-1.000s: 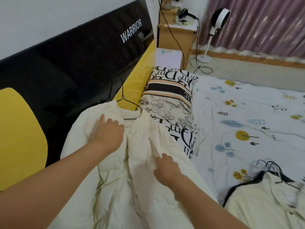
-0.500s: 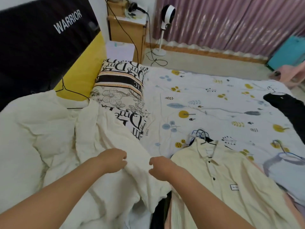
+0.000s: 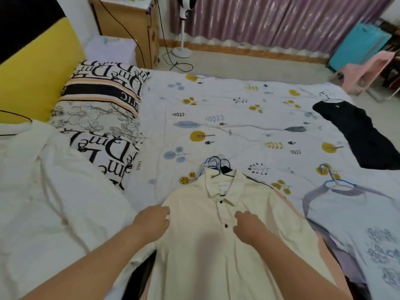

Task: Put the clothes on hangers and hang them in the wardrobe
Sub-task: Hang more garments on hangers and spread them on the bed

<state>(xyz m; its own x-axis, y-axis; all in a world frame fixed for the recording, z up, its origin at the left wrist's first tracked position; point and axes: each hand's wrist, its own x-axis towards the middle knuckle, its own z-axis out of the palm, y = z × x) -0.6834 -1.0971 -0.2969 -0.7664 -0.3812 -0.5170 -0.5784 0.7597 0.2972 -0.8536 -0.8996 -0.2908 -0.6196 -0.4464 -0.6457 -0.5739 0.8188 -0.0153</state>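
- While a bed (image 3: 227, 118) covered by a white sheet printed with yellow and blue leaves is filling most of the head view, the clothes are lying spread across it.
- A white padded jacket (image 3: 54, 202) is lying at the left side of the bed, partly overlapping a pillow printed with black lettering and flowers (image 3: 101, 118); a thin black wire hanger (image 3: 15, 122) is showing at its top edge.
- A cream button-front shirt with dark buttons (image 3: 216, 245) is lying flat in the near middle, on top of a pile of other garments whose pink and dark edges are peeking out beside it.
- A pale blue T-shirt with lilac trim and a printed front (image 3: 350, 224) is lying at the right on a blue hanger (image 3: 339, 182).
- A black garment (image 3: 363, 137) is lying at the far right on a hanger.
- A cluster of black and blue hanger hooks (image 3: 218, 165) is sticking out above the cream shirt's collar.
- The left hand (image 3: 152, 221) is resting at the shirt's left shoulder edge with fingers curled; I cannot tell whether it is pinching the cloth.
- The right hand (image 3: 249, 226) is resting on the shirt's chest just right of the button line, fingers bent, grip likewise unclear.
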